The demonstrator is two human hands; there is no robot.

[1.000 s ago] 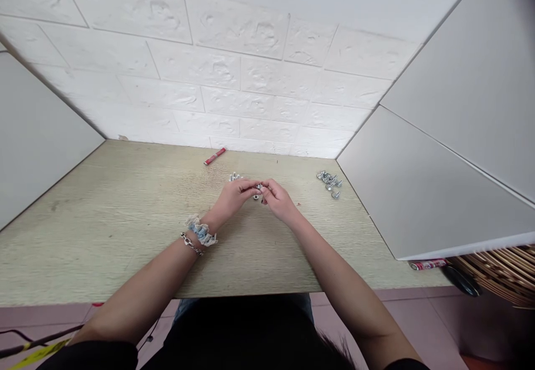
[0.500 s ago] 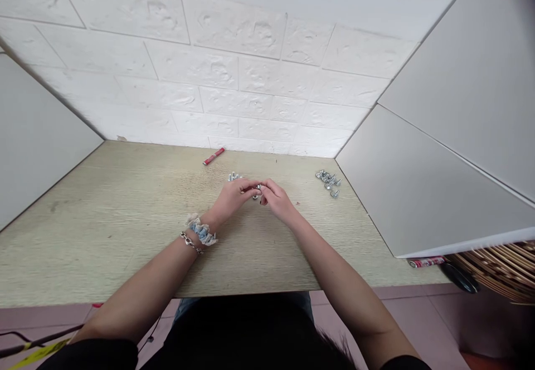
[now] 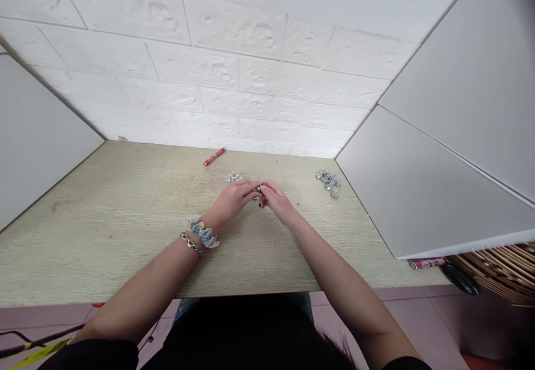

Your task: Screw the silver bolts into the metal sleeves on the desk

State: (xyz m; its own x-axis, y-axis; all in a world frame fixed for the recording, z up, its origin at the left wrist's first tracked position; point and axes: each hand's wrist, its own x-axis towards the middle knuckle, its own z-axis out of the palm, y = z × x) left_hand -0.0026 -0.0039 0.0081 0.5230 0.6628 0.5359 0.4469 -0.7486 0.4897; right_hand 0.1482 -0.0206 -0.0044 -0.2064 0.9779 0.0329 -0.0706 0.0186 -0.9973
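My left hand (image 3: 234,196) and my right hand (image 3: 276,200) meet fingertip to fingertip above the middle of the table. Between them they pinch a small silvery metal fastener (image 3: 259,188), mostly covered by the fingers, so its exact shape cannot be told. Both hands are closed. Just behind my left hand stands a cluster of small silvery bolts (image 3: 234,177), partly hidden by that hand. To the right of my right hand lies a loose pile of silvery metal fasteners (image 3: 328,178) with round flat bases and short stems.
The wooden table (image 3: 125,219) backs onto a white brick-patterned wall (image 3: 259,80). A red, pen-like stick (image 3: 214,156) lies near the wall. White panels border both sides. At the lower right sit a red patterned tube (image 3: 427,263), a black object (image 3: 460,278) and a coiled brown item (image 3: 501,269).
My fingers have shifted slightly around the small metal fastener, and the left fingers cover more of it. Both piles and the red stick stay where they were.
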